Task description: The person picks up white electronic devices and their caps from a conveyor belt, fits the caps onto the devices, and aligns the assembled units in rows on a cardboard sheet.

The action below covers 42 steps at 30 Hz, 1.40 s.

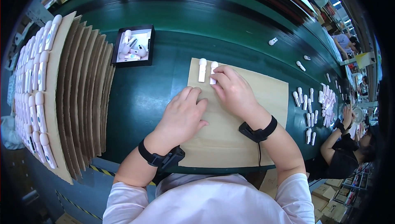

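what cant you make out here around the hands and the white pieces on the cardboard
- Head view: the right hand covers the lower end of the second white piece; whether its grip is closed there is hidden.
- The left hand lies palm down on the cardboard sheet; anything beneath is hidden.
- Black tray contents: too small.

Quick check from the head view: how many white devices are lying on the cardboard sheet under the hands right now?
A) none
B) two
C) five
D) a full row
B: two white devices lie side by side at the far left corner of the cardboard sheet, the right hand touching the second one.
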{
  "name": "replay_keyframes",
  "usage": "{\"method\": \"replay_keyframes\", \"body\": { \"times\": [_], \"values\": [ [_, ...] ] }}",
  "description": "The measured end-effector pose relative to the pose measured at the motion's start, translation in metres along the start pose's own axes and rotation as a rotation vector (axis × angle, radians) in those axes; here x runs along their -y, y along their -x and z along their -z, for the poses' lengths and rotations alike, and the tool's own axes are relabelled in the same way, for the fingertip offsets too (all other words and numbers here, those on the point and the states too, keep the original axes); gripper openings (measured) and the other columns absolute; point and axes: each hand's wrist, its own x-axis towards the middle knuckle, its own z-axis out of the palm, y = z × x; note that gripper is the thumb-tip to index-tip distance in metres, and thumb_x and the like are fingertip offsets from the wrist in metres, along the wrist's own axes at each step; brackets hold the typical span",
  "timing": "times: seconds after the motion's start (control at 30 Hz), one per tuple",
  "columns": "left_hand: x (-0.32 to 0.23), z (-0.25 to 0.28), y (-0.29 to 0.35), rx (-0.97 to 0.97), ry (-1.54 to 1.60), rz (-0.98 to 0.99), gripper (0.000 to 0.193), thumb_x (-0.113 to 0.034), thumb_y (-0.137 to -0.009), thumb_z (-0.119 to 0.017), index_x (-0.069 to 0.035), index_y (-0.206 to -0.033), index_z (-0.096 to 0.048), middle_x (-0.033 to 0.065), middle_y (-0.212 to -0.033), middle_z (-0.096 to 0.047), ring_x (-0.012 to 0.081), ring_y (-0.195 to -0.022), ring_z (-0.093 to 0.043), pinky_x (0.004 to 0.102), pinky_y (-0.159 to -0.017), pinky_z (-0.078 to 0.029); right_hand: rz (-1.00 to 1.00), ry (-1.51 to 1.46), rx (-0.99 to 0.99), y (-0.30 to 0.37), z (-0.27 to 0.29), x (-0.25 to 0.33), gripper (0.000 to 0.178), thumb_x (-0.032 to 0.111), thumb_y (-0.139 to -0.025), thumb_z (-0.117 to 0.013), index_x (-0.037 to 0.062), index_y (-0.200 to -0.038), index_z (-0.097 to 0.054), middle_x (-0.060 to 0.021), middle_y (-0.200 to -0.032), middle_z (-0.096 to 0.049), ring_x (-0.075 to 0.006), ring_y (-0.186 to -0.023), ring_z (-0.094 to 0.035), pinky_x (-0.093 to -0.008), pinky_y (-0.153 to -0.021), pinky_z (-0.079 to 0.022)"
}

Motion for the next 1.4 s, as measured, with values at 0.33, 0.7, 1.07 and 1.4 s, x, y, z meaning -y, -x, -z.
{"method": "replay_keyframes", "body": {
  "times": [0.33,0.7,1.07,1.4],
  "values": [
    [-0.002,0.004,-0.001,-0.009,0.009,0.025,0.044,-0.021,-0.065,-0.085,-0.003,-0.098,-0.062,0.0167,-0.119,-0.055,0.0331,-0.114,-0.052,0.0422,-0.097,-0.046,-0.083,0.029,-0.029,-0.018,0.040,-0.042,0.023,0.010,-0.080,-0.072,0.0031,-0.102,-0.066,-0.0131,-0.110,-0.062,-0.0326,-0.097,-0.064,-0.0399,-0.084,-0.053],
    [-0.001,-0.004,-0.007,-0.055,-0.063,-0.032,0.040,-0.023,-0.070,-0.083,-0.005,-0.099,-0.063,0.0157,-0.117,-0.056,0.0327,-0.112,-0.053,0.0439,-0.095,-0.044,-0.469,0.473,0.031,-0.042,0.063,-0.236,0.028,0.014,-0.088,-0.066,0.0089,-0.115,-0.067,-0.0163,-0.118,-0.061,-0.0339,-0.108,-0.061,-0.0398,-0.098,-0.049],
    [-0.004,-0.004,-0.011,-0.093,-0.112,-0.055,0.035,-0.021,-0.070,-0.082,-0.004,-0.094,-0.063,0.0150,-0.112,-0.059,0.0318,-0.108,-0.055,0.0438,-0.093,-0.044,-0.525,0.320,0.189,-0.051,0.092,-0.167,0.027,0.016,-0.085,-0.074,0.0089,-0.109,-0.066,-0.0118,-0.099,-0.068,-0.0310,-0.093,-0.065,-0.0394,-0.082,-0.052],
    [-0.023,0.016,-0.007,-0.232,0.415,-0.087,0.030,-0.011,-0.077,-0.078,-0.003,-0.104,-0.066,0.0133,-0.109,-0.065,0.0323,-0.103,-0.061,0.0425,-0.091,-0.047,-0.228,-0.436,-0.118,0.078,0.118,0.030,0.021,0.001,-0.077,-0.076,0.0023,-0.095,-0.065,-0.0082,-0.088,-0.062,-0.0201,-0.081,-0.059,-0.0301,-0.074,-0.047]
  ]
}}
